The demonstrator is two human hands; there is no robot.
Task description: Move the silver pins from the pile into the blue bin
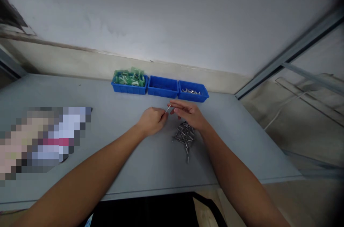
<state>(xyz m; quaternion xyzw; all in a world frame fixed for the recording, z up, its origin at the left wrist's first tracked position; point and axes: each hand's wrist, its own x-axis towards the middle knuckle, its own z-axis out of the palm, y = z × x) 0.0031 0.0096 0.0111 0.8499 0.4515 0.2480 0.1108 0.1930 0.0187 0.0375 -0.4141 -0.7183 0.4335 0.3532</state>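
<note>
Lower frame: your two forearms rise from the bottom edge onto a grey table (129,169). Centre: your left hand (152,121) is curled closed, its fingertips pinching one end of a thin metal pin (168,109); your right hand (189,114) meets the pin's other end with thumb and forefinger, the remaining fingers loosely spread, so both hands share the one pin just above the tabletop. Just below your right hand lies a loose pile of pins (184,136), touching one another, with one stray at the pile's lower edge. Risk: the pin is slim and held only at its tips, so a small twist may let it slip and drop among the pile; your right wrist hovers close over the pile and may scatter it toward the table's front edge. Left of frame: a blurred-out patch (44,141); nothing can be read there. Upper centre, against the wall: three blue bins in a row, touching — the left bin (129,87) heaped with green parts, the middle bin (162,89) seemingly bare, the right bin (193,95) holding a few metal pins. No brand, label or writing is legible anywhere
</note>
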